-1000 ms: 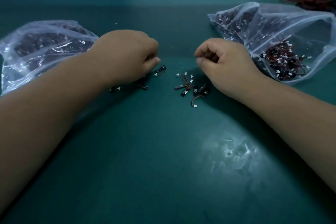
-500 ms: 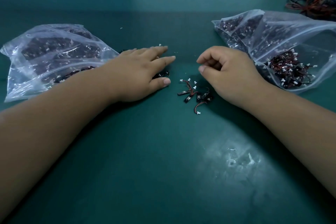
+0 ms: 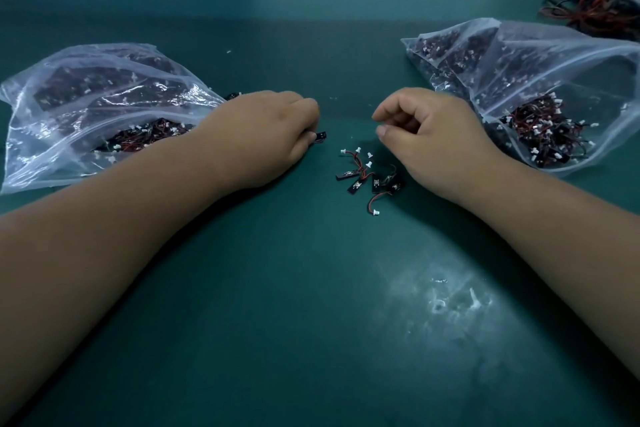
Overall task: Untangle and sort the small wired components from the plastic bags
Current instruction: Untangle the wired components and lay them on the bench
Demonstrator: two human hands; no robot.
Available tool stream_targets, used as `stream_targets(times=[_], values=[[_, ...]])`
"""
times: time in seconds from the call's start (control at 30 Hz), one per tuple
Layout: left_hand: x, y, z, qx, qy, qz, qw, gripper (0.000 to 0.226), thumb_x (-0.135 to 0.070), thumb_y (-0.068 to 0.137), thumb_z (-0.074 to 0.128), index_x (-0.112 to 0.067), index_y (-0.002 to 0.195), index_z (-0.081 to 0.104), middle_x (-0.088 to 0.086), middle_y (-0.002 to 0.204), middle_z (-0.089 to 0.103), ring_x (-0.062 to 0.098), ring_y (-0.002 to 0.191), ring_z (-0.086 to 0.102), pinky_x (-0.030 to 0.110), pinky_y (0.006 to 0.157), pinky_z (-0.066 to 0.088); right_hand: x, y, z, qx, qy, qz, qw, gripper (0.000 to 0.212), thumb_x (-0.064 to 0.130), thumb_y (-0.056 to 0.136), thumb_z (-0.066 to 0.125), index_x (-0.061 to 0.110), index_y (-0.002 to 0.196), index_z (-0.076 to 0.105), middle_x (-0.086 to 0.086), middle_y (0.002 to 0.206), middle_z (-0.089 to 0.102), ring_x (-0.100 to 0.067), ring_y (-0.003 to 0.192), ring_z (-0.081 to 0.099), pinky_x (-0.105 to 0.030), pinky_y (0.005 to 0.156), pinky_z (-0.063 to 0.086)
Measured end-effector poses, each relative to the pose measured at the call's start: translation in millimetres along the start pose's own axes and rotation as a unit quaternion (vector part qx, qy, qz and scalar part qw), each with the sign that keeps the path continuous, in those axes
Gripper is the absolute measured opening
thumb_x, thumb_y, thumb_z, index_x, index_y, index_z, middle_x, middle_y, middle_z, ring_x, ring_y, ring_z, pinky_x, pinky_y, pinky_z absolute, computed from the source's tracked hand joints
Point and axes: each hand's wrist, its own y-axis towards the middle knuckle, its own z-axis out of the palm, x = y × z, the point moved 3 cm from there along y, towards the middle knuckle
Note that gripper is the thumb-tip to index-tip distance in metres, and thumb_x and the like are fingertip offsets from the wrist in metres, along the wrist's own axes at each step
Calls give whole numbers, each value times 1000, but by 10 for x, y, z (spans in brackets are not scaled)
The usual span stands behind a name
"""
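A loose pile of small wired components [image 3: 370, 177], black boards with red-black leads and white plugs, lies on the green mat between my hands. My left hand [image 3: 266, 137] rests on the mat with its fingers curled under. One black component [image 3: 320, 137] pokes out at its fingertips, and anything else beneath the hand is hidden. My right hand [image 3: 427, 140] hovers just right of the pile, fingers loosely curled, thumb and forefinger apart with nothing visible between them. A clear plastic bag [image 3: 86, 94] of components lies at the left, and a second open bag [image 3: 540, 80] at the right.
A tangle of longer red and black wires [image 3: 594, 9] sits at the far right corner. The green mat [image 3: 311, 305] has a scuffed whitish patch [image 3: 446, 298] near me. A blue rack and a white surface stand beyond the mat's far edge.
My left hand lay flat with its fingers stretched out half a second ago; now the fingers are curled in again over the components. My right hand has barely moved.
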Motion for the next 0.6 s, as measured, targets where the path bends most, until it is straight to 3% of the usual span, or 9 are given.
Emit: stream_targets(times=[0.2, 0.4, 0.6], values=[[-6, -12, -30, -21, 43, 27, 999, 29, -40, 93, 35, -16, 97, 52, 4, 90, 61, 30, 77, 55, 36, 64, 43, 16, -10, -10, -4, 12, 4, 1000, 17, 16, 88, 68, 33, 86, 67, 27, 70, 62, 3, 64, 54, -8, 63, 43], [32, -14, -153, -61, 56, 33, 996, 31, -39, 94, 32, -17, 91, 53, 4, 84, 61, 31, 73, 57, 34, 57, 42, 36, -15, -27, -15, 20, 1, 1000, 16, 14, 88, 67, 30, 87, 68, 21, 71, 62, 4, 64, 54, -6, 64, 41], [-79, -45, -261, -71, 60, 62, 994, 17, -34, 84, 38, -23, 72, 39, -4, 64, 45, 29, 54, 44, 30, 47, 35, 39, -15, -26, -18, 19, 5, 1000, 17, 13, 88, 67, 29, 88, 68, 18, 73, 62, 4, 64, 53, -7, 64, 41]])
